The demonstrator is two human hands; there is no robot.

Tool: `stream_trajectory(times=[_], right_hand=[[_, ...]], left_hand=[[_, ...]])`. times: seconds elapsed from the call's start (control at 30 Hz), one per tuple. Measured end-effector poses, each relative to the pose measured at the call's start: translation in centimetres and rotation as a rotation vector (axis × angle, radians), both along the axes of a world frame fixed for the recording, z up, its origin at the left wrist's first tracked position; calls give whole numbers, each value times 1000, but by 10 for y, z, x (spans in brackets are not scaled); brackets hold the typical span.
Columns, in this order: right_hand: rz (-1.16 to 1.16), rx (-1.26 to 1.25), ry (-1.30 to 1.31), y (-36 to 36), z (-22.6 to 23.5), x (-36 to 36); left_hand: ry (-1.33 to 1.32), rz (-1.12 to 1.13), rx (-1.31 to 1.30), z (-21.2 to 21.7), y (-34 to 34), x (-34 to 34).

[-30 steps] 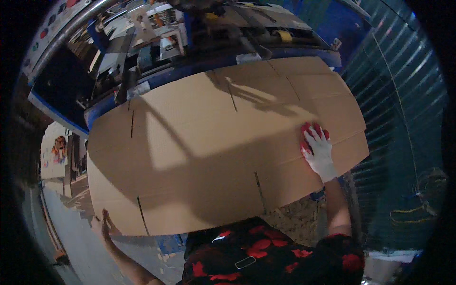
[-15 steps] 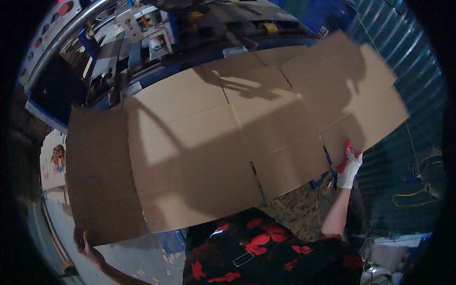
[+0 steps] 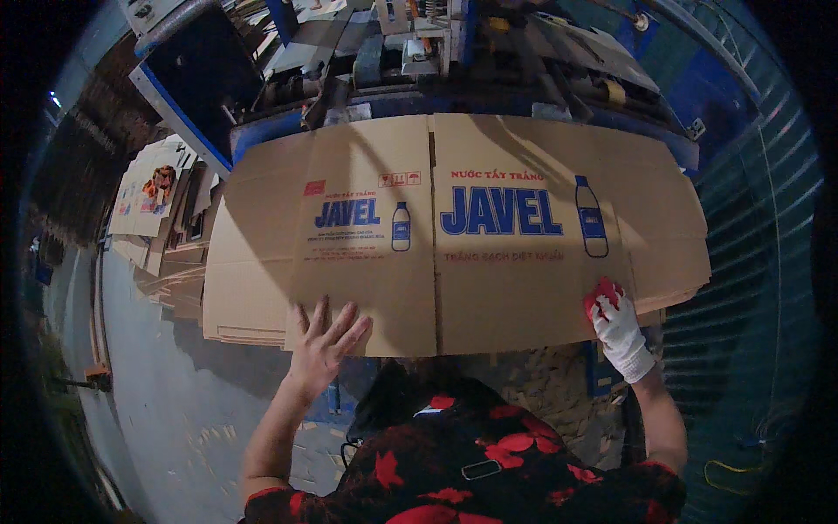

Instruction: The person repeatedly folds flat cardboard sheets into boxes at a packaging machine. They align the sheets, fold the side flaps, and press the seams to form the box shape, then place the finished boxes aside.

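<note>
A flat cardboard box blank (image 3: 515,301) lies printed side up in front of me, with blue and red lettering and bottle drawings. Layered edges at its left and right sides show more sheets beneath. My bare left hand (image 3: 325,345) rests on its near edge, fingers spread. On the near right part of the blank is my right hand (image 3: 618,327), in a white glove with a red palm. Its fingers are curled against the board; whether anything is inside them is hidden.
A blue-framed machine (image 3: 375,74) with rollers and metal bars stands just beyond the cardboard. To the left, a pile of cardboard sheets (image 3: 175,253) sits on the grey floor (image 3: 175,384). A corrugated green wall (image 3: 751,288) runs along the right. Cardboard scraps (image 3: 541,384) litter the floor below.
Both hands held a plain, tilted cardboard sheet by its near edge. Now a printed face shows, lying level. My left hand has moved right and opened flat; the view has turned.
</note>
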State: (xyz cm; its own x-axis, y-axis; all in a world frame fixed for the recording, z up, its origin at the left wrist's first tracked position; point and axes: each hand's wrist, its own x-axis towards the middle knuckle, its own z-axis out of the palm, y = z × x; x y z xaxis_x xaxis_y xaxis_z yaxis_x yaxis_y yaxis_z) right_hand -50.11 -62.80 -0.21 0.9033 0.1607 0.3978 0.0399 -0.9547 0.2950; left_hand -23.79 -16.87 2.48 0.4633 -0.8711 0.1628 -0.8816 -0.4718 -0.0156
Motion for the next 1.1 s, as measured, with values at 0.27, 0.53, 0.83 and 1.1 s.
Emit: stream_trajectory(times=[0.27,0.53,0.83,1.1], right_hand=[[-77,-17,96,11,7,-8],[-180,6,130,8,38,7],[-287,255,13,-46,49,99],[-610,-135,154,-79,105,210]], left_hand=[[-83,-36,-45,-16,-1,8],[174,12,-527,-4,-15,7],[89,7,-458,4,-88,121],[-2,390,-299,26,-194,206]])
